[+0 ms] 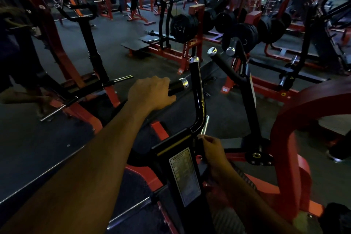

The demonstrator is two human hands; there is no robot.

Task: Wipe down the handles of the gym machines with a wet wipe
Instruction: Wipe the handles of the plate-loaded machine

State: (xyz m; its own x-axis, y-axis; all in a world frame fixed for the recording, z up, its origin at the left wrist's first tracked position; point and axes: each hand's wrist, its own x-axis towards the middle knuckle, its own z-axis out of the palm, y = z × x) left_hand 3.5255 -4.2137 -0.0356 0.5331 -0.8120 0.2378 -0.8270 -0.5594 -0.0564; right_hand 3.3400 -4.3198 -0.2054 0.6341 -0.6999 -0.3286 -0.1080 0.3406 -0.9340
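I stand at a red and black plate-loaded machine in a dim gym. My left hand (152, 93) is wrapped around its black side handle (177, 86), just short of the silver end cap. An upright handle (195, 74) with a silver cap rises right beside it. My right hand (212, 151) is low at the black frame post (198, 148) under the bend, fingers curled round it. No wet wipe shows in either hand; anything under the palms is hidden. The machine's second arm (228, 66), with two capped handles, stands to the right.
A white instruction label (185, 175) sits on the black column in front of me. A red curved frame (284, 138) stands close at the right. Stacked weight plates (182, 26) and other red machines fill the room beyond. Dark rubber floor (47, 138) lies at the left.
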